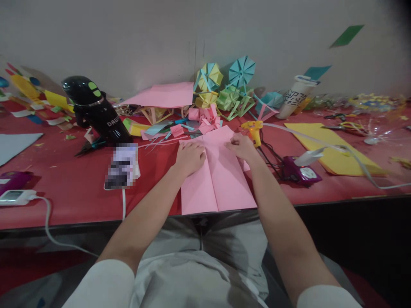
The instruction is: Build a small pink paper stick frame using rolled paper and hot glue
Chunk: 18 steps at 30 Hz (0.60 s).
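A pink sheet of paper [218, 184] lies on the red table [73, 192] in front of me, creased down the middle with its top corners folded in. My left hand [190, 156] rests on the sheet's upper left part, fingers curled and pressed down on the fold. My right hand [240, 145] is on the upper right fold, its fingers pinched together on the paper's edge. Both hands are closed on the paper.
A yellow glue gun [254, 130] lies just right of my right hand, with cables and a purple device [302, 173]. A phone [122, 167] and black bottle [96, 110] stand left. Folded paper flowers [224, 92], pink paper [163, 95] and yellow sheets [334, 147] crowd the back.
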Each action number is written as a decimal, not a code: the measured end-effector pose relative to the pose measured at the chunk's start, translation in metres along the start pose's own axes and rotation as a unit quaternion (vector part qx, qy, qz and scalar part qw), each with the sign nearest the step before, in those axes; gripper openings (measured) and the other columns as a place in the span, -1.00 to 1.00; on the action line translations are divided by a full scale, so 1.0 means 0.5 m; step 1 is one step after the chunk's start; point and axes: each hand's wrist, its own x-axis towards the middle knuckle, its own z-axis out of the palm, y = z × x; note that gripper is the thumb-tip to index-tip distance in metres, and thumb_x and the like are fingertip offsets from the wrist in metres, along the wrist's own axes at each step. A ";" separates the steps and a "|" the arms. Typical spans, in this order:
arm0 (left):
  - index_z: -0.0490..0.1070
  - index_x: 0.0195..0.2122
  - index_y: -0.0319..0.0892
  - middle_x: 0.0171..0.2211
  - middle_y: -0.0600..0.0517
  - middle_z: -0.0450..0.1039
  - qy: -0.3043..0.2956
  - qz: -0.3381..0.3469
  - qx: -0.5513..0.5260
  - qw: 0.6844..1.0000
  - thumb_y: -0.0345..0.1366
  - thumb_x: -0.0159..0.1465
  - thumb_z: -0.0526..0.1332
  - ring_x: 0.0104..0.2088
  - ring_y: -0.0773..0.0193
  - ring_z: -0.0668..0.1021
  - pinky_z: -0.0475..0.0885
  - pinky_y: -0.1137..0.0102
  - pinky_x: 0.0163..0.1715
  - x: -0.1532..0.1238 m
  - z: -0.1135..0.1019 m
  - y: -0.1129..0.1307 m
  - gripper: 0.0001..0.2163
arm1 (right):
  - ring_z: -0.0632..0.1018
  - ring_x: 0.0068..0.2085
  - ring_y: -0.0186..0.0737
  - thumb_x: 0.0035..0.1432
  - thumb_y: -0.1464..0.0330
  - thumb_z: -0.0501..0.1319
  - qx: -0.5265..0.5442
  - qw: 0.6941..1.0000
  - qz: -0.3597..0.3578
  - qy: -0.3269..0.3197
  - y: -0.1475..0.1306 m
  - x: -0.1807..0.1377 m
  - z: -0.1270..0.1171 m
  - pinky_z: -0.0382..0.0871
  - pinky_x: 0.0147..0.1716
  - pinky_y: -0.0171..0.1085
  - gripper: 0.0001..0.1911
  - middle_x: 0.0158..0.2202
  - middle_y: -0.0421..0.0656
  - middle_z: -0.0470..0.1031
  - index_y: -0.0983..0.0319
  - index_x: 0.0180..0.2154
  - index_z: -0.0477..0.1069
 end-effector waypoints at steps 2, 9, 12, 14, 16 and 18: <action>0.51 -0.05 -0.09 0.12 -0.05 0.46 -0.002 -0.001 -0.003 1.000 -0.30 0.37 -0.01 0.14 0.04 0.43 0.15 -0.03 0.24 0.000 0.000 0.001 -0.70 | 0.19 -0.55 -0.38 -0.05 0.33 0.28 -0.009 1.000 0.018 -0.003 0.000 -0.001 0.000 0.03 -0.50 -0.28 -0.67 -0.67 -0.31 0.11 0.20 -0.68 0.18; 0.51 -0.04 -0.11 0.14 -0.05 0.45 -0.002 0.000 -0.006 1.000 -0.31 0.36 0.00 0.15 0.02 0.43 0.14 -0.08 0.25 0.001 -0.001 0.003 -0.69 | 0.22 -0.55 -0.36 -0.08 0.34 0.30 -0.045 0.998 0.021 -0.030 0.009 0.005 0.004 0.06 -0.49 -0.27 -0.67 -0.70 -0.30 0.14 0.21 -0.70 0.21; 0.50 -0.03 -0.10 0.14 -0.05 0.45 -0.004 -0.001 -0.007 1.000 -0.31 0.36 -0.01 0.15 0.03 0.43 0.13 -0.09 0.25 0.001 0.002 0.001 -0.69 | 0.23 -0.55 -0.37 -0.08 0.34 0.30 -0.043 0.998 0.021 -0.032 0.012 0.005 0.004 0.07 -0.49 -0.28 -0.70 -0.68 -0.30 0.15 0.22 -0.69 0.23; 0.48 0.01 -0.09 0.16 -0.05 0.43 -0.005 -0.001 -0.009 1.000 -0.31 0.36 -0.01 0.16 0.03 0.42 0.11 -0.09 0.26 0.001 0.004 0.000 -0.68 | 0.21 -0.55 -0.38 -0.07 0.33 0.30 -0.038 0.999 0.020 -0.032 0.011 0.003 0.002 0.06 -0.50 -0.28 -0.68 -0.68 -0.31 0.14 0.21 -0.69 0.21; 0.44 0.06 -0.09 0.19 -0.05 0.41 -0.005 -0.001 -0.013 1.000 -0.31 0.37 -0.02 0.18 0.04 0.41 0.10 -0.09 0.27 0.000 0.006 -0.001 -0.66 | 0.20 -0.55 -0.39 -0.06 0.29 0.31 -0.032 0.999 0.022 -0.028 0.008 0.001 -0.001 0.05 -0.50 -0.28 -0.63 -0.68 -0.32 0.10 0.21 -0.70 0.18; 0.41 0.09 -0.09 0.20 -0.05 0.39 -0.005 -0.001 -0.014 1.000 -0.31 0.37 -0.03 0.19 0.04 0.40 0.08 -0.10 0.28 0.000 0.007 -0.001 -0.66 | 0.18 -0.55 -0.39 -0.04 0.25 0.32 -0.029 0.999 0.032 -0.022 0.005 -0.002 -0.003 0.05 -0.50 -0.28 -0.59 -0.68 -0.32 0.07 0.21 -0.70 0.16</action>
